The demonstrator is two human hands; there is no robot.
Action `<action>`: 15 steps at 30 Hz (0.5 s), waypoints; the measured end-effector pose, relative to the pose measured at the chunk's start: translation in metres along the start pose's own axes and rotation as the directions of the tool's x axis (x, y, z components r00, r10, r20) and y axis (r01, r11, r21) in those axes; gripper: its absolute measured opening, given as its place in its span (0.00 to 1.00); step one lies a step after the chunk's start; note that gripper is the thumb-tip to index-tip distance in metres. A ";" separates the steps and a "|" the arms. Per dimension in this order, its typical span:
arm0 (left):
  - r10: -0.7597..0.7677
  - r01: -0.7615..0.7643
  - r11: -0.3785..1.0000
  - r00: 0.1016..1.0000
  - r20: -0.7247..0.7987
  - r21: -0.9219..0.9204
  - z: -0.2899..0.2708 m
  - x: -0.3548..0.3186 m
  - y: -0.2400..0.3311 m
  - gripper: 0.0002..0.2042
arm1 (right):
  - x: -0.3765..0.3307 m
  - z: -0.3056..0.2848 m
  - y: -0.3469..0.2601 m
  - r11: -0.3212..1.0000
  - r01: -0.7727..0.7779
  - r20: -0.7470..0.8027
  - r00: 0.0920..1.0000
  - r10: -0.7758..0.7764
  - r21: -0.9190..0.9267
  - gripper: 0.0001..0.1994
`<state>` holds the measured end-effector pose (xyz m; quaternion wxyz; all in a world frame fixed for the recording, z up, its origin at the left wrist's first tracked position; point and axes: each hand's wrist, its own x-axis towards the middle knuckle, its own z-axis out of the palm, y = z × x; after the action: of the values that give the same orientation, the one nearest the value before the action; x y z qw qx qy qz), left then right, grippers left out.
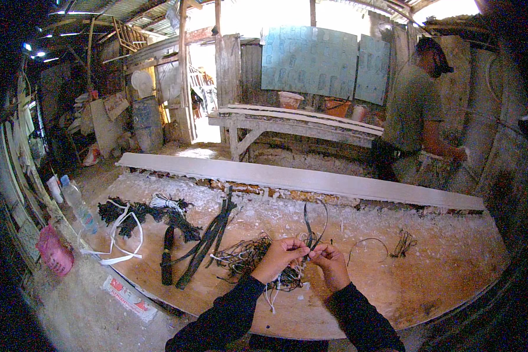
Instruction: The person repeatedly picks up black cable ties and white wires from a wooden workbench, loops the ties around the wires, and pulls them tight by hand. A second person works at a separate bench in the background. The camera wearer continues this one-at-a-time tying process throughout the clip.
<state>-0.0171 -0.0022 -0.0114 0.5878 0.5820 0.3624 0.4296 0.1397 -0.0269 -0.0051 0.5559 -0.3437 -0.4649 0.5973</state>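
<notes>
A thin black strip (309, 230) is pinched between the person's two hands, its free lengths rising and curving in a loop just beyond the fingertips. The left hand (283, 256) reaches in from the lower edge on a dark-sleeved forearm slanting up and to the right; its thumb and index finger are closed on the strip. The right hand (330, 265) meets it almost tip to tip, its forearm angled up and to the left, thumb and forefinger likewise gripping the strip. How the other fingers of each hand press cannot be told. Both hands are held over the wooden surface (393, 287), with a tangle of dark cords (243, 255) beneath and beside the left hand. Farther left lie flat dark strips (200, 253); well to the right of the right hand is a small cord bundle (403, 243).
</notes>
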 end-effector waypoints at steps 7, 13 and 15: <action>0.057 -0.057 0.998 0.998 0.007 0.010 0.002 -0.002 0.002 0.08 | 0.007 -0.012 0.016 0.993 0.036 -0.061 0.997 -0.043 -0.112 0.05; 0.036 -0.034 0.998 0.998 0.044 -0.047 0.001 0.000 -0.001 0.08 | 0.014 -0.024 0.026 0.974 0.100 0.011 0.995 -0.100 -0.204 0.06; 0.034 -0.032 0.999 0.999 0.037 -0.038 0.001 0.000 -0.001 0.08 | 0.012 -0.021 0.023 0.976 0.104 0.007 0.995 -0.104 -0.191 0.06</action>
<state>-0.0159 -0.0021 -0.0121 0.5982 0.5848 0.3334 0.4348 0.1494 -0.0102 -0.0326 0.5514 -0.3715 -0.5367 0.5195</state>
